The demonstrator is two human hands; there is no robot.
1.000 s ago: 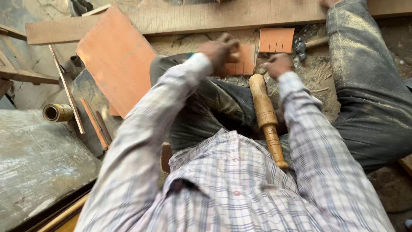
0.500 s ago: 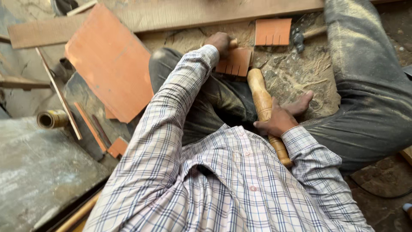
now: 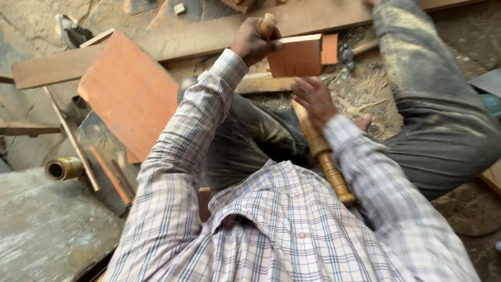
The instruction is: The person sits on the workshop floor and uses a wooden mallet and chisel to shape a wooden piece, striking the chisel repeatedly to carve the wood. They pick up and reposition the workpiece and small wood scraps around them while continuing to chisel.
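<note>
A large reddish board lies on the floor beside a long pale plank. A small brass-coloured tube lies near a thin wooden strip, and sawdust covers the ground.

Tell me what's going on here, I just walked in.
A person in a checked shirt sits on a dusty floor among wood scraps. The left hand grips a small wood block together with a wooden handle, raised above the lap. The right hand hovers open just below the block. A turned mallet lies across the lap. A large reddish board and a long plank lie to the left.
</note>
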